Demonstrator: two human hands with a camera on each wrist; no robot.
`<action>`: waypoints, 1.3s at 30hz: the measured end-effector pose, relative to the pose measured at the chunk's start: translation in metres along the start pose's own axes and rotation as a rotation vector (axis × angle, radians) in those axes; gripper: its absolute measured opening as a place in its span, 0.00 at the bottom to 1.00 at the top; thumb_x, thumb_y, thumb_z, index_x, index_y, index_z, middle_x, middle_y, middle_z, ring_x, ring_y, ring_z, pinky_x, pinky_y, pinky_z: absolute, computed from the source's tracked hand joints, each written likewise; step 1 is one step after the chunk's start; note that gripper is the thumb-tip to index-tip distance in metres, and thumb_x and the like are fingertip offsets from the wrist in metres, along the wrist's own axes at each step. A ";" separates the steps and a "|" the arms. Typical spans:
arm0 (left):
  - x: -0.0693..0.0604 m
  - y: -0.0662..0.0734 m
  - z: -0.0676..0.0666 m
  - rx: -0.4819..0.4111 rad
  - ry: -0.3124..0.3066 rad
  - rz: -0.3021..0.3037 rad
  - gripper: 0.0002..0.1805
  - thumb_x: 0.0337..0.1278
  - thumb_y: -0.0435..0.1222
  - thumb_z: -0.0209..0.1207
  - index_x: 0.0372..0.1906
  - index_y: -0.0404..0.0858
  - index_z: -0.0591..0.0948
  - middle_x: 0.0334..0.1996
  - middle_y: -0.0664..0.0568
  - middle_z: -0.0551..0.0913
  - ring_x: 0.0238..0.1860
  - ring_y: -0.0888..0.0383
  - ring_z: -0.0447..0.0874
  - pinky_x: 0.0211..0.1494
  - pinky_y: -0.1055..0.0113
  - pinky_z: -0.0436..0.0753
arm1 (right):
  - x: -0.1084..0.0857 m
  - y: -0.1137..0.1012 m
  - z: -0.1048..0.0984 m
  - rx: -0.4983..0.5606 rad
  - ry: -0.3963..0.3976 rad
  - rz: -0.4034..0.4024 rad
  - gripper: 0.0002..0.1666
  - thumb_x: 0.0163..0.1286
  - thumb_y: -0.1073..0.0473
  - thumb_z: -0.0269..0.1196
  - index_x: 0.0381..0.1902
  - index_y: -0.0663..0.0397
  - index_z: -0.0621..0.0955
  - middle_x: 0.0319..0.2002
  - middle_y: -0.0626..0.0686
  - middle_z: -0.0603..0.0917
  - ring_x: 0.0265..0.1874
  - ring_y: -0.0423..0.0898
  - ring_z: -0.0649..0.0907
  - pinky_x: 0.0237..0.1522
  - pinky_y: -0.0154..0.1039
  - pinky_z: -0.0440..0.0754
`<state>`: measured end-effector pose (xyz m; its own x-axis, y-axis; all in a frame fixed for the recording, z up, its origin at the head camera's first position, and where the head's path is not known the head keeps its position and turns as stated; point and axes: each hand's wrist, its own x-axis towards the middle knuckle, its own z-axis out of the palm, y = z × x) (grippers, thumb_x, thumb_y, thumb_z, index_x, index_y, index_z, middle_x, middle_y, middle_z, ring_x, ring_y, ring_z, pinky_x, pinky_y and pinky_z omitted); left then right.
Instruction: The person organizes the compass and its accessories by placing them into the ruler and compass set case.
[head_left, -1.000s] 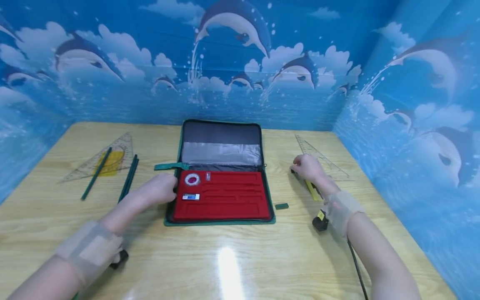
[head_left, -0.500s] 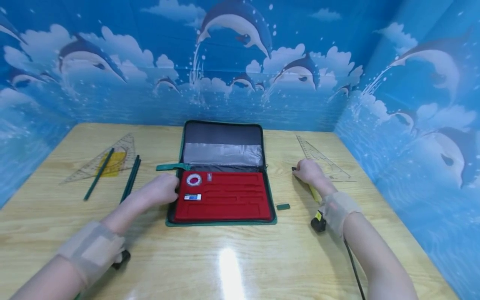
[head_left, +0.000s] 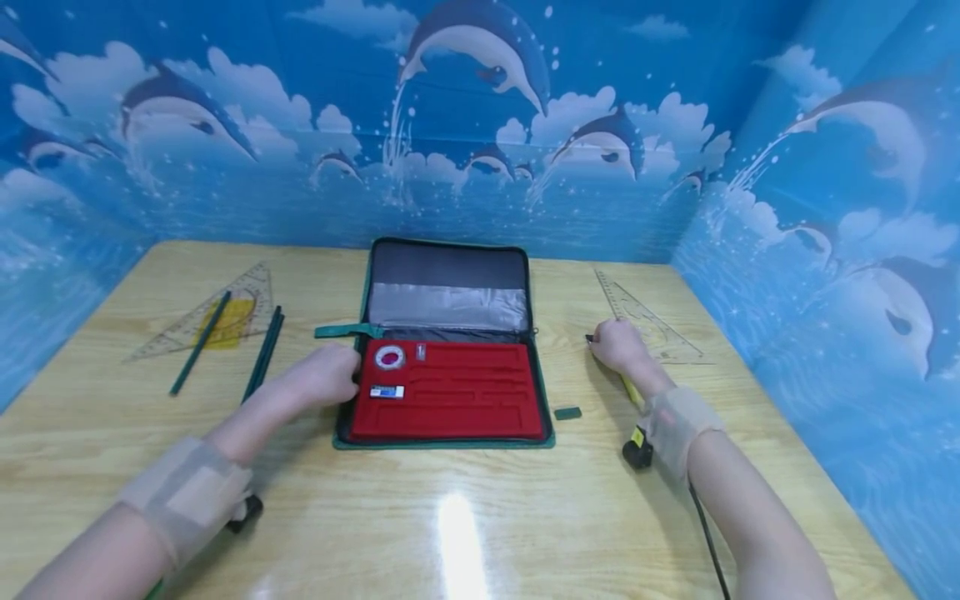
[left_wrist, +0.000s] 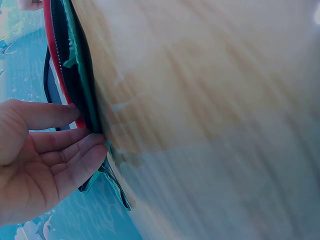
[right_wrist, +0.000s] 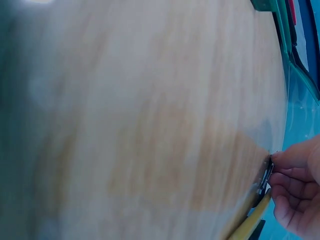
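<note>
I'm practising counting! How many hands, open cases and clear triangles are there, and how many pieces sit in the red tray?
Left hand and right hand: 2
Open case: 1
Clear triangles: 2
Pieces in the red tray: 3
Total: 8

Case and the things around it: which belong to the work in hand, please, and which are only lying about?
Probably in the work:
case, edge gripped by left hand
black tool, held by right hand
eraser, inside the case

Apparently lying about:
left set square
right set square
green sticks
green piece
</note>
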<state>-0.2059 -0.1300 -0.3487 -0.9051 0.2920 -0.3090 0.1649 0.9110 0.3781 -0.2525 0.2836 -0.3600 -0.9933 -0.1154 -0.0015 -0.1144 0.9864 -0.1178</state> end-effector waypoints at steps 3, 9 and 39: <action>0.000 0.000 0.000 0.019 0.006 0.014 0.06 0.52 0.25 0.57 0.36 0.30 0.80 0.29 0.47 0.81 0.26 0.56 0.74 0.31 0.66 0.75 | 0.000 0.001 0.002 -0.007 0.001 -0.002 0.22 0.63 0.63 0.58 0.08 0.55 0.71 0.11 0.50 0.72 0.18 0.48 0.69 0.27 0.43 0.70; 0.000 -0.001 0.000 0.028 0.014 0.037 0.06 0.51 0.24 0.58 0.35 0.30 0.81 0.28 0.48 0.81 0.26 0.56 0.74 0.31 0.65 0.74 | -0.003 0.002 0.005 -0.053 0.035 -0.053 0.19 0.64 0.62 0.58 0.13 0.56 0.74 0.13 0.50 0.73 0.15 0.45 0.70 0.23 0.40 0.70; -0.002 0.000 -0.003 0.083 0.024 0.052 0.06 0.49 0.25 0.58 0.34 0.29 0.80 0.27 0.47 0.80 0.26 0.55 0.73 0.31 0.64 0.75 | -0.011 -0.035 -0.016 0.093 0.055 -0.294 0.08 0.66 0.64 0.56 0.36 0.65 0.80 0.28 0.55 0.83 0.25 0.46 0.80 0.32 0.44 0.78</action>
<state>-0.2057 -0.1311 -0.3455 -0.9034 0.3336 -0.2695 0.2430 0.9160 0.3193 -0.2375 0.2525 -0.3396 -0.9175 -0.3851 0.0995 -0.3975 0.8965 -0.1957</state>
